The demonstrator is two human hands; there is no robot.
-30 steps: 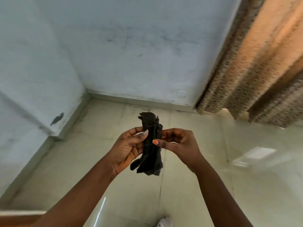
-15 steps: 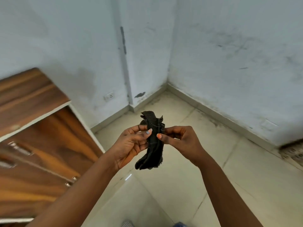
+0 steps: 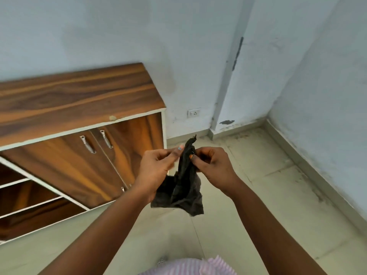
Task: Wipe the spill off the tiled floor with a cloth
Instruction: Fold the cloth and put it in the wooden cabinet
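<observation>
Hanging limp above the tiled floor (image 3: 278,195) — a dark, crumpled cloth (image 3: 183,187), pinched by left hand (image 3: 156,167) and right hand (image 3: 213,165).

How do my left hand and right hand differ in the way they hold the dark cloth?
The left hand holds the cloth with its thumb stretched out long; the right hand pinches it with fingers tightly curled. The left hand sits beside the hanging folds; the right hand stays near the top. Both grip the upper end.
</observation>
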